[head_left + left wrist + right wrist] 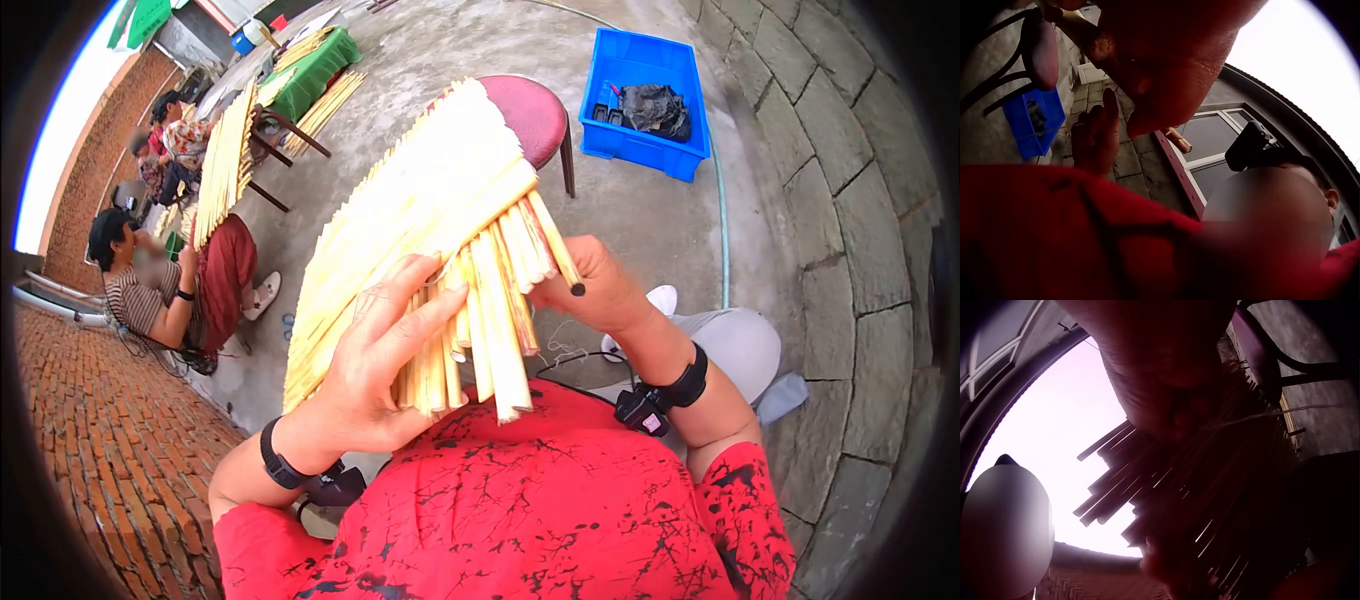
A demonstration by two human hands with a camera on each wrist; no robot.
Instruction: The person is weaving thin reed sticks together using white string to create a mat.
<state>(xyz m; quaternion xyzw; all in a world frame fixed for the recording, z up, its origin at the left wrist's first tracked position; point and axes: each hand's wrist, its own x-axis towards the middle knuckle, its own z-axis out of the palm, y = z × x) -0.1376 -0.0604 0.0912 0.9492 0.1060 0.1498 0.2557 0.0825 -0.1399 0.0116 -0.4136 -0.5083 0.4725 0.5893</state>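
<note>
A mat of pale, peeled stalks [400,215] lies tilted before my chest, its uneven cut ends facing me. My left hand [365,355] grips its near left side, fingers spread over the top and thumb at the cut ends. At the right edge, beside a stalk with a dark tip [577,289], is my right hand [590,285]; its fingertips are partly hidden behind the stalks. In the right wrist view a thin thread [1272,414] runs from the right fingertips, which appear to pinch it. The mat's underside [1166,481] is dark in that view.
A red round stool [525,115] stands beyond the mat. Farther right is a blue crate [650,150] with a black plastic bag [655,110]. At left a seated person [150,285] handles another stalk mat [225,165]. Brick wall [110,440] borders the left; a hose [722,230] crosses the floor.
</note>
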